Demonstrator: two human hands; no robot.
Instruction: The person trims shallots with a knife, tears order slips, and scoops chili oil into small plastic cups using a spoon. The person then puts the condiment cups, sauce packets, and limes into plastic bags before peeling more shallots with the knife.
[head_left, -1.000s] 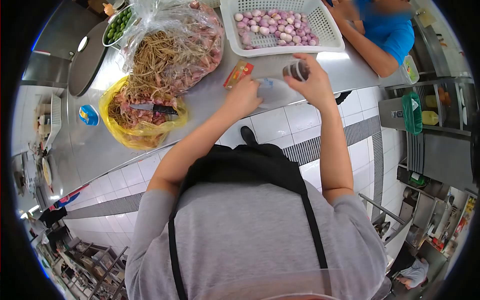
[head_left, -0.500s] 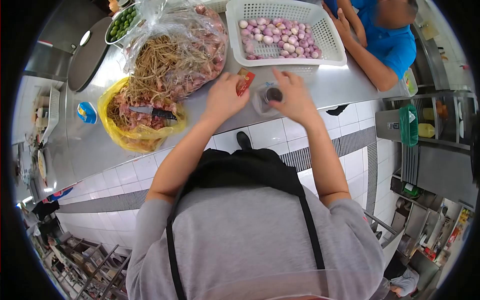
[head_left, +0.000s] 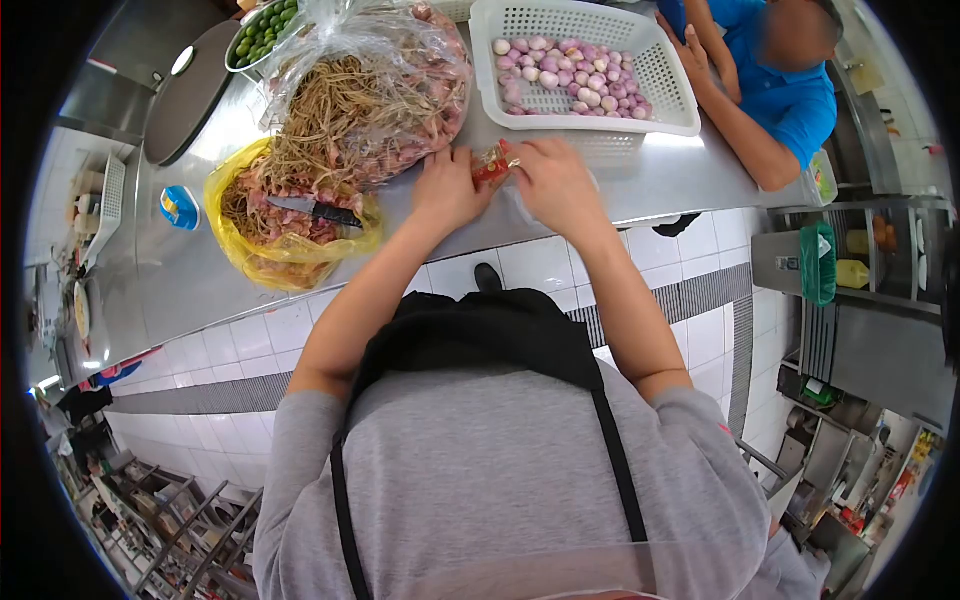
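My left hand point(head_left: 448, 188) is closed on one end of a small red packet point(head_left: 490, 168). From the other side, the fingers of my right hand point(head_left: 558, 184) pinch the packet's right end, where something shiny and golden shows. The packet is above the metal table. Clear plastic point(head_left: 522, 206) lies beneath my right hand, mostly hidden by it. Left of my hands, a knife point(head_left: 315, 210) with a black handle rests on the peelings and roots in a yellow plastic bag point(head_left: 225, 235). Behind it stands a large clear bag point(head_left: 425, 110) of reddish skins and dry roots.
A white perforated basket point(head_left: 680, 108) of peeled shallots point(head_left: 590, 80) stands at the back. A person in a blue shirt point(head_left: 790, 115) leans on the table at right. Limes point(head_left: 265, 38) in a metal bowl and a blue-and-white container point(head_left: 178, 208) are at left.
My right hand has moved left from the clear plastic with the dark round item and now grips the red packet with my left hand. The view has shifted slightly.
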